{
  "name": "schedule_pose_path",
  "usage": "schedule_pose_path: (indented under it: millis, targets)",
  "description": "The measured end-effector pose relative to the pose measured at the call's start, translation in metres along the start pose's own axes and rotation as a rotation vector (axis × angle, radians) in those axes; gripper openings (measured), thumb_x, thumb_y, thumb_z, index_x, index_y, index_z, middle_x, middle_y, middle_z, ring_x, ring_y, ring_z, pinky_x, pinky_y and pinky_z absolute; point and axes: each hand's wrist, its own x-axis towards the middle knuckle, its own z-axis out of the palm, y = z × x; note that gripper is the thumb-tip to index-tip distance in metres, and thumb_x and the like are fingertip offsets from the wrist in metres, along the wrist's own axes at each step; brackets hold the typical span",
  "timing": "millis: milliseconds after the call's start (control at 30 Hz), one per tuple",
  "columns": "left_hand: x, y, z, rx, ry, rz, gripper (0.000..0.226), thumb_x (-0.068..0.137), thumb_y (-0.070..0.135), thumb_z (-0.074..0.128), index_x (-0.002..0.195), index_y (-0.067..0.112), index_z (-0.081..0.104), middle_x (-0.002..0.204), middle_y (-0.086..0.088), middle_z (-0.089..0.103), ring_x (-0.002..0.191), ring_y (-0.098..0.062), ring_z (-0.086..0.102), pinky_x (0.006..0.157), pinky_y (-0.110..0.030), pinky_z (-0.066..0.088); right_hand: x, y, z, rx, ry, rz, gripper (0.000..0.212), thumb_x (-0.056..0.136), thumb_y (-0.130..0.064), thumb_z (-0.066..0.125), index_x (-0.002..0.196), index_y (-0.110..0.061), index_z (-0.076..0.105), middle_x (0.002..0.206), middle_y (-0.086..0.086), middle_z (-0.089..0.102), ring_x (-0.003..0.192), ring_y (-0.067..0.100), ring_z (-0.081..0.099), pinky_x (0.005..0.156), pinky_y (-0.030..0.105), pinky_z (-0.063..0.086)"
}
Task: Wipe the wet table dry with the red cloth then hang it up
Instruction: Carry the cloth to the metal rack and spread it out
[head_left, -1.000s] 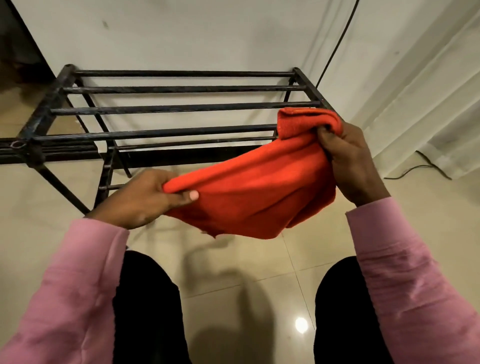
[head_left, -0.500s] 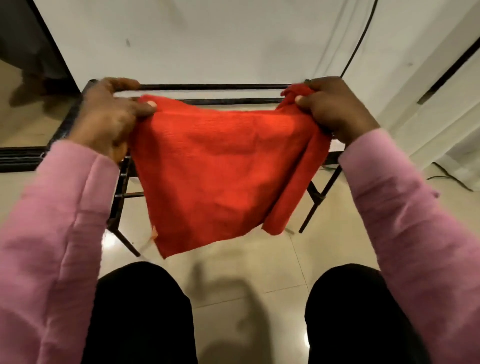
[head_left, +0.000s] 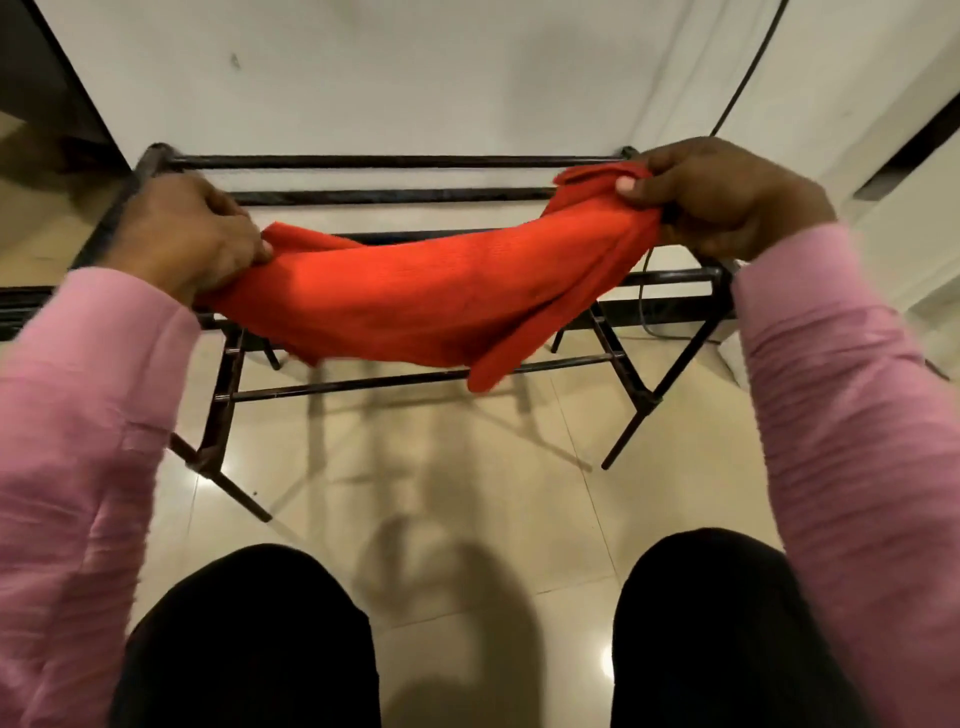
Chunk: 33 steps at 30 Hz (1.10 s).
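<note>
Both ends of cloth (head_left: 415, 301) are clamped in left grip (head_left: 192, 234) and right grip (head_left: 727, 200); spreading it, next likely lower evenly onto rack (head_left: 395, 162) beneath.

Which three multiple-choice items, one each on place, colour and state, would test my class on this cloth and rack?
1. Where is the cloth? A held over the black rack; B on the floor; C on a lap.
2. What colour is it? A blue; B orange-red; C white.
3. How is it held? A one hand only; B both hands; C unheld.
Answers: 1 A, it spans the rack's bars; 2 B, its fabric shows bright orange-red; 3 B, the left hand and right hand each grip an end.
</note>
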Motion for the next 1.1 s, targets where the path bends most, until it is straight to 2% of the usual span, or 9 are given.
schedule_pose_path:
  millis: [100, 167, 233, 367, 567, 667, 767, 933, 1100]
  targets:
    - [0.005, -0.001, -0.006, 0.085, -0.039, 0.018, 0.022, 0.065, 0.028, 0.062, 0.081, 0.014, 0.063, 0.089, -0.008, 0.061, 0.074, -0.027, 0.054, 0.073, -0.035, 0.046, 0.01, -0.001, 0.005, -0.352, -0.099, 0.086, 0.016, 0.093, -0.015, 0.055, 0.078, -0.014, 0.053, 0.054, 0.0, 0.045, 0.046, 0.011, 0.037, 0.039, 0.02, 0.03]
    - [0.0, 0.003, -0.002, 0.217, -0.088, 0.072, 0.022, 0.064, 0.03, 0.06, 0.077, 0.012, 0.063, 0.091, -0.014, 0.063, 0.077, -0.034, 0.057, 0.075, -0.04, 0.051, 0.017, -0.009, 0.02, -0.88, -0.114, 0.163, 0.013, 0.09, -0.017, 0.058, 0.08, -0.01, 0.06, 0.066, 0.006, 0.052, 0.054, 0.017, 0.044, 0.048, 0.026, 0.036]
    - [-0.01, 0.003, 0.009, 0.306, -0.109, 0.144, 0.014, 0.069, 0.026, 0.063, 0.078, 0.015, 0.063, 0.095, -0.018, 0.065, 0.088, -0.039, 0.06, 0.08, -0.042, 0.052, 0.024, -0.012, 0.033, -1.087, -0.115, 0.113, 0.017, 0.087, -0.021, 0.064, 0.092, -0.005, 0.068, 0.077, 0.009, 0.061, 0.064, 0.02, 0.054, 0.058, 0.026, 0.041]
    - [-0.023, -0.001, 0.022, 0.263, -0.026, 0.153, 0.008, 0.073, 0.027, 0.064, 0.081, 0.028, 0.064, 0.103, -0.015, 0.067, 0.1, -0.039, 0.059, 0.088, -0.047, 0.051, 0.016, 0.007, 0.032, -0.821, 0.145, 0.015, 0.027, 0.075, -0.024, 0.08, 0.088, -0.003, 0.069, 0.083, 0.012, 0.07, 0.074, 0.023, 0.068, 0.077, 0.035, 0.055]
    - [-0.028, -0.015, 0.033, 0.023, 0.198, 0.258, 0.031, 0.078, 0.048, 0.056, 0.089, 0.022, 0.067, 0.084, -0.003, 0.07, 0.082, -0.025, 0.065, 0.079, -0.043, 0.054, -0.039, 0.06, 0.05, -0.591, 0.832, -0.271, 0.023, 0.077, -0.043, 0.064, 0.073, -0.021, 0.065, 0.068, -0.012, 0.06, 0.065, 0.009, 0.058, 0.061, 0.026, 0.044]
    - [-0.036, -0.025, 0.037, -0.184, 0.386, 0.361, 0.027, 0.091, 0.052, 0.046, 0.097, 0.031, 0.061, 0.091, 0.004, 0.065, 0.086, -0.016, 0.061, 0.081, -0.032, 0.049, -0.064, 0.084, 0.073, -0.458, 0.751, -0.185, 0.042, 0.076, -0.057, 0.06, 0.059, -0.018, 0.062, 0.051, -0.009, 0.057, 0.05, 0.006, 0.052, 0.051, 0.026, 0.039]
    - [-0.063, -0.037, 0.04, -0.226, 0.509, 0.355, 0.013, 0.095, 0.061, 0.036, 0.092, 0.055, 0.046, 0.09, 0.011, 0.056, 0.091, -0.016, 0.059, 0.088, -0.04, 0.048, -0.063, 0.093, 0.091, -0.48, 0.652, -0.111, 0.041, 0.07, -0.061, 0.064, 0.065, -0.02, 0.065, 0.062, -0.008, 0.063, 0.063, 0.013, 0.059, 0.057, 0.031, 0.047]
    - [-0.103, -0.039, 0.061, -0.202, 0.565, 0.045, 0.025, 0.085, 0.055, 0.046, 0.088, 0.03, 0.049, 0.078, 0.007, 0.062, 0.077, -0.023, 0.062, 0.075, -0.04, 0.05, -0.05, 0.096, 0.099, -0.451, 0.747, -0.095, 0.018, 0.079, -0.033, 0.053, 0.071, -0.021, 0.063, 0.066, -0.007, 0.063, 0.066, 0.02, 0.061, 0.061, 0.033, 0.051]
    - [-0.107, -0.035, 0.064, -0.244, 0.54, 0.006, 0.027, 0.087, 0.054, 0.049, 0.096, 0.029, 0.05, 0.09, 0.009, 0.06, 0.08, -0.016, 0.059, 0.078, -0.035, 0.049, -0.047, 0.104, 0.106, -0.318, 0.738, -0.114, 0.027, 0.074, -0.052, 0.065, 0.078, -0.025, 0.061, 0.07, -0.012, 0.063, 0.067, 0.011, 0.06, 0.06, 0.028, 0.046]
